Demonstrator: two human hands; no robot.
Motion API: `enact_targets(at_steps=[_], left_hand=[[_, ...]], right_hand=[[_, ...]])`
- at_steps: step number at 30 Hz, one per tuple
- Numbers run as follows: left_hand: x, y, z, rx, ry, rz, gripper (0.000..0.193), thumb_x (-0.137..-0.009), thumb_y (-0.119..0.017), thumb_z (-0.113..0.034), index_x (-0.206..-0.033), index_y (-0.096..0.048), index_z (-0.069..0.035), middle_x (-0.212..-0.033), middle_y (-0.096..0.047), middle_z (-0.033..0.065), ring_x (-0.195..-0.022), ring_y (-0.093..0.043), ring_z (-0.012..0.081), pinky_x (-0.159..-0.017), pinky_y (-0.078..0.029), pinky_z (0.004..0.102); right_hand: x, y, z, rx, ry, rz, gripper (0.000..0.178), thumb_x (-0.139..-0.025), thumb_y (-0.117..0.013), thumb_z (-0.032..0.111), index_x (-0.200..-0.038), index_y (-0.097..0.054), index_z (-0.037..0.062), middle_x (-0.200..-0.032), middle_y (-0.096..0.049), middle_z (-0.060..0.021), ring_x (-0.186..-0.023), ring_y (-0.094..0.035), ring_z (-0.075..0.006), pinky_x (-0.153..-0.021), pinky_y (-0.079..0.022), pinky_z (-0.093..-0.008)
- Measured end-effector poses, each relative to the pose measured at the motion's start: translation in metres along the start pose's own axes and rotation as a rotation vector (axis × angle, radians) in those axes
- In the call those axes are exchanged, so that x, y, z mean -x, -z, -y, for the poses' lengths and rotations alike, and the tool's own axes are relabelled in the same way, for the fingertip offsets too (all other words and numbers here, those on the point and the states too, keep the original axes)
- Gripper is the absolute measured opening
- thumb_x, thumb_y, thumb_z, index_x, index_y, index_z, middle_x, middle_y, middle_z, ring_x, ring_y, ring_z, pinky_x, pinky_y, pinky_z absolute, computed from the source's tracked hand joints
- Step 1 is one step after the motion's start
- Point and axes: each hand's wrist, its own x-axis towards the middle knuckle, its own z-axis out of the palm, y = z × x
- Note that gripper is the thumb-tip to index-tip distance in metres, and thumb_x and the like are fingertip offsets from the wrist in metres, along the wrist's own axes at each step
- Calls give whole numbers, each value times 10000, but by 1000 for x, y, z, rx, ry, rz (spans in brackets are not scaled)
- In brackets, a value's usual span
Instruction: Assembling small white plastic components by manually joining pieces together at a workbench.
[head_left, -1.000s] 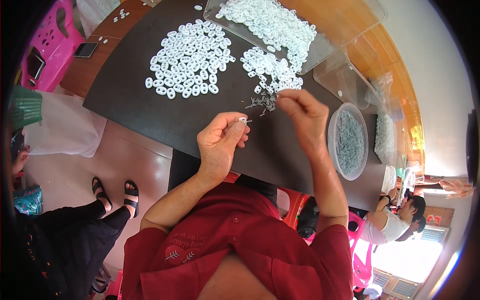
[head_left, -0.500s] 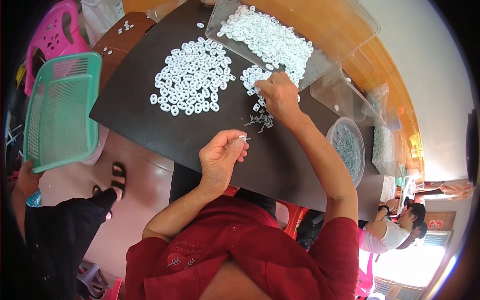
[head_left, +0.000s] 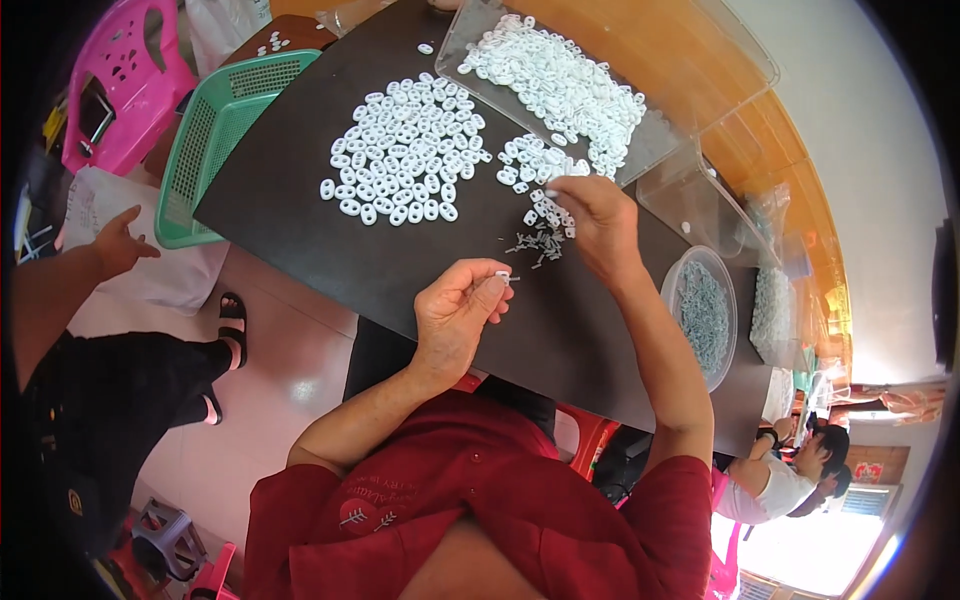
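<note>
Oval pcs [head_left: 405, 155] on tbl [head_left: 560, 330], L of loose pile [head_left: 535, 160]; bin [head_left: 658, 140] behind pile (more pcs [head_left: 560, 85] inside); tub [head_left: 730, 340] R.

Light is being admitted by a window [head_left: 815, 535] at four o'clock; pinkish floor [head_left: 285, 375] is being lit at eight.

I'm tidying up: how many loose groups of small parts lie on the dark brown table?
3: white oval pieces at left; small white pieces beside the clear plastic bin; slim grey metal pieces nearer the left hand. The right hand may hide some.
</note>
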Motion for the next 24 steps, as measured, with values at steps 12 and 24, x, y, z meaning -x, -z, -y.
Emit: enact_targets(at_steps=[12,24], left_hand=[[1,-1,0,-1,85,-18,146,-897,-549,-91,-1010,-602,-15,-797,-613,42,-669,-563,68,-593,-465,199],[13,3,-11,136,-14,71,173,-915,-546,-149,-1011,-589,-12,-799,-580,20,-682,-536,60,-564,-432,183]], right_hand=[[40,38,59,-784,-771,133,191,-735,-614,-56,-923,-630,-26,-828,-612,-14,-740,-548,-74,-658,-439,-197],[60,27,86,-954,-682,129,144,-797,-625,3,-934,-588,-16,-809,-622,-34,-653,-531,-65,-593,-408,-182]])
